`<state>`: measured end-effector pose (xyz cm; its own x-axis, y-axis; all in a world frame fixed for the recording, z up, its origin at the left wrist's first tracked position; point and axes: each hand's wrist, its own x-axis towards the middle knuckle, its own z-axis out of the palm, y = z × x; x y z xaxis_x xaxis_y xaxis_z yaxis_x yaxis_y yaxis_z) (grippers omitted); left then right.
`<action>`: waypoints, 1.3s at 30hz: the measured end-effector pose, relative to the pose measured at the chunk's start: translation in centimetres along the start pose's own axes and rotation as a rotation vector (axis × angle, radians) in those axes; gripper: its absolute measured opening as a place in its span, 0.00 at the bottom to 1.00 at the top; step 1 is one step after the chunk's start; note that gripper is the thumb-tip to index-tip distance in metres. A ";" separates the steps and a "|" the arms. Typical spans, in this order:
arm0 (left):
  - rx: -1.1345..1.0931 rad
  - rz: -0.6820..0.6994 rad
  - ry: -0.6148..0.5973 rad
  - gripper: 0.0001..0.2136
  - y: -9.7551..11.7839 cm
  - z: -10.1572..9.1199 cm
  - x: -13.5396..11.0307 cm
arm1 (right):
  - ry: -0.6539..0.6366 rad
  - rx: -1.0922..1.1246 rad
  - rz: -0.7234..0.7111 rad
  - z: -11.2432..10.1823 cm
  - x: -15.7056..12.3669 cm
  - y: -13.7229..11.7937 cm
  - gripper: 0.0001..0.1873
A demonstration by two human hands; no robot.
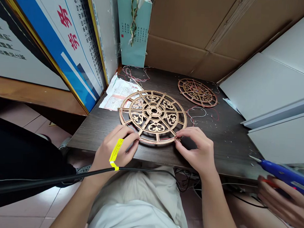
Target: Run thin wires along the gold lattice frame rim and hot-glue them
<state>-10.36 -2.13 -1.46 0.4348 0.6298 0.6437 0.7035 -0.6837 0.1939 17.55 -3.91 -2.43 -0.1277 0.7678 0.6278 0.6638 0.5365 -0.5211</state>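
A large round wooden openwork disc [150, 110], with spokes and scroll cut-outs, is held slightly tilted over the dark table. My left hand [119, 144] pinches its near rim on the left, fingers curled. On the right, my right hand [197, 146] grips the same rim between thumb and fingertips. Thin red and white wire runs along the near rim, and a loose loop of wire [206, 111] trails on the table beyond my right hand. Behind it lies a smaller wooden disc [197, 91] of similar pattern, with red wire about it. What my fingertips press is partly hidden.
At the right, another person's hand [286, 200] holds a blue glue gun [278, 169], nozzle toward the table [225, 154]. Printed paper [109, 100] and tangled wire [133, 74] lie at the back left. A black cable [89, 174] crosses before me. Cardboard [181, 21] stands behind.
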 end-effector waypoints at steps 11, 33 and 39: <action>0.002 -0.006 -0.016 0.08 -0.1 0.0 -0.1 | 0.003 -0.006 0.002 0.0 0.0 0.1 0.12; 0.007 0.021 0.006 0.07 -0.1 0.0 -0.2 | 0.017 0.023 -0.031 0.0 -0.1 0.3 0.12; -0.004 0.010 0.014 0.08 0.0 0.0 -0.1 | 0.019 0.027 -0.025 0.1 -0.2 0.4 0.11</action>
<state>-10.43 -2.18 -1.55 0.4337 0.6177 0.6560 0.6967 -0.6916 0.1906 17.77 -3.83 -2.80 -0.1295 0.7476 0.6514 0.6403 0.5647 -0.5207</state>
